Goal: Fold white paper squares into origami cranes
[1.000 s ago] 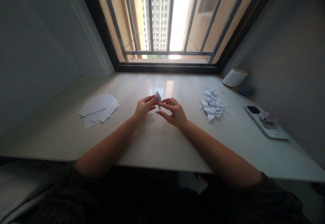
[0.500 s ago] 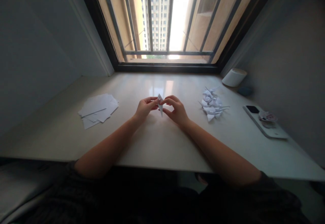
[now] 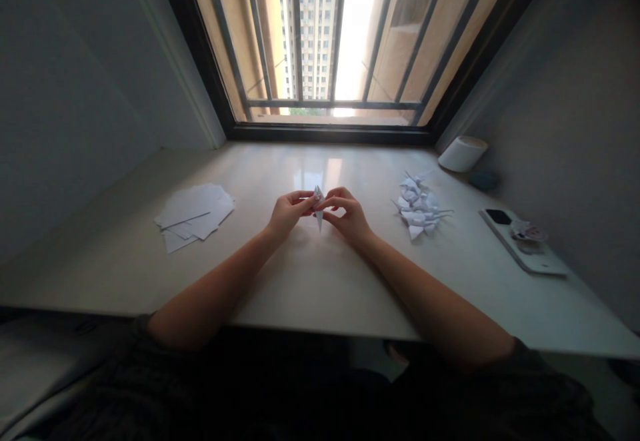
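A narrow folded piece of white paper, pointed at both ends, is held upright just over the pale tabletop. My left hand pinches it from the left, thumb in front and fingers behind. From the other side my right hand grips it with thumb and bent fingers. The fingers cover the middle of the paper. Off to the left lies a loose stack of white paper sheets. On the right sits a heap of folded paper figures with pointed tips.
A phone with a round grip on its back lies at the right. Behind it, by the wall, are a white cylindrical object and a dark bluish item. A barred window borders the far edge of the table.
The folded paper has turned slightly and appears thinner now. Both hands keep their pinch, with only small finger shifts.
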Tool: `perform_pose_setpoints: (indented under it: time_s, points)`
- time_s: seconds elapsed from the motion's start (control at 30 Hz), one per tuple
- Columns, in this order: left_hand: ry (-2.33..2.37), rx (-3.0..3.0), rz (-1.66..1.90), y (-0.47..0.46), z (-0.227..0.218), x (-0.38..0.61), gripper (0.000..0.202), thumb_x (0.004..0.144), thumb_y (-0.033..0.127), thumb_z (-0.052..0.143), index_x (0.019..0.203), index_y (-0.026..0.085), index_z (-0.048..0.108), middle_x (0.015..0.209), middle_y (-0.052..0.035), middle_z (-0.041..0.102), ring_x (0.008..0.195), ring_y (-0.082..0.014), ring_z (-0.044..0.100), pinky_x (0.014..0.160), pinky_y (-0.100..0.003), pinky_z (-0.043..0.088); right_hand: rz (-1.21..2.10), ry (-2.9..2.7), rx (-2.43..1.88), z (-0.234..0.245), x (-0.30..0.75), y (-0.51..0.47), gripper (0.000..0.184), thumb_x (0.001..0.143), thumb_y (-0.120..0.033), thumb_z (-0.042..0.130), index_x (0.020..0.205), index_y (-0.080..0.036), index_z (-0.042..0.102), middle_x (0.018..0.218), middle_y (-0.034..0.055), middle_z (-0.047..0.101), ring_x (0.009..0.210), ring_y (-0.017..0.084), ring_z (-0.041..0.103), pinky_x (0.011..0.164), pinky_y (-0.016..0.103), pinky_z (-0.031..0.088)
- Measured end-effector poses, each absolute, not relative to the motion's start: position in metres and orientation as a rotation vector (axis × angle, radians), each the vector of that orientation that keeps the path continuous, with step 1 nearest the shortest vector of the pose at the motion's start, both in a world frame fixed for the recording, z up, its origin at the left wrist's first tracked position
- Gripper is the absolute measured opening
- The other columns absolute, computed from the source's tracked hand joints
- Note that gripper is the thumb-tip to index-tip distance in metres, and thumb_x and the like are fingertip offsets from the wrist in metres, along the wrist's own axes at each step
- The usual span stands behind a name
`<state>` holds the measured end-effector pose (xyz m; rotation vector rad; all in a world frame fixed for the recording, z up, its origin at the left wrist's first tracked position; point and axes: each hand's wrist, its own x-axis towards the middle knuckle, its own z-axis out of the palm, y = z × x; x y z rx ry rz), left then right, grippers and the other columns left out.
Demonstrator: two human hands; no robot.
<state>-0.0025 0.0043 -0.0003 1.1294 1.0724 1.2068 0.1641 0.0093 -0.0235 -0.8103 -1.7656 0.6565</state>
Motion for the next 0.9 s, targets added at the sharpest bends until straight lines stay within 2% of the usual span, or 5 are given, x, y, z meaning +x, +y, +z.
perform_pose_setpoints:
  time_s: [0.2, 0.5, 0.7, 0.9]
  points:
    - [1.052, 1.140, 1.208, 0.0044, -0.0004, -0.0024, 0.044, 0.061, 0.044, 0.081, 0.090, 0.013, 0.072, 0.075, -0.0064, 0.071, 0.066, -0.0152, 0.063, 0.074, -0.034, 0.050, 0.701, -1.744, -0.809, -0.0238, 0.1638, 0.0099, 0.011, 0.076, -0.036, 0.073, 0.084, -0.029, 0.075, 0.090, 0.0028, 0.056, 0.083, 0.016, 0.056, 0.067, 0.031, 0.051]
    - [1.029, 1.126, 1.212, 0.0046, -0.0036, -0.0011, 0.043, 0.060, 0.043, 0.082, 0.090, 0.014, 0.071, 0.074, -0.0054, 0.071, 0.067, -0.0150, 0.064, 0.074, -0.032, 0.049, 0.752, -1.664, -0.802, -0.0249, 0.1626, 0.0107, 0.006, 0.076, -0.028, 0.070, 0.079, -0.028, 0.076, 0.084, 0.0018, 0.060, 0.081, 0.015, 0.058, 0.068, 0.030, 0.049]
    - [1.043, 1.131, 1.217, 0.0037, -0.0015, -0.0019, 0.042, 0.062, 0.044, 0.080, 0.090, 0.014, 0.071, 0.074, -0.0042, 0.071, 0.065, -0.0132, 0.062, 0.074, -0.031, 0.048, 0.857, -1.622, -0.801, -0.0256, 0.1607, 0.0110, 0.015, 0.074, -0.040, 0.073, 0.082, -0.028, 0.076, 0.086, 0.0024, 0.062, 0.079, 0.015, 0.059, 0.065, 0.029, 0.050]
    - [1.034, 1.099, 1.210, 0.0041, -0.0023, -0.0011, 0.044, 0.058, 0.044, 0.081, 0.089, 0.015, 0.070, 0.075, -0.0041, 0.071, 0.067, -0.0139, 0.062, 0.073, -0.030, 0.047, 0.888, -1.535, -0.862, -0.0268, 0.1584, 0.0124, 0.026, 0.069, -0.049, 0.075, 0.072, -0.024, 0.074, 0.082, 0.0026, 0.064, 0.074, 0.015, 0.060, 0.063, 0.028, 0.048]
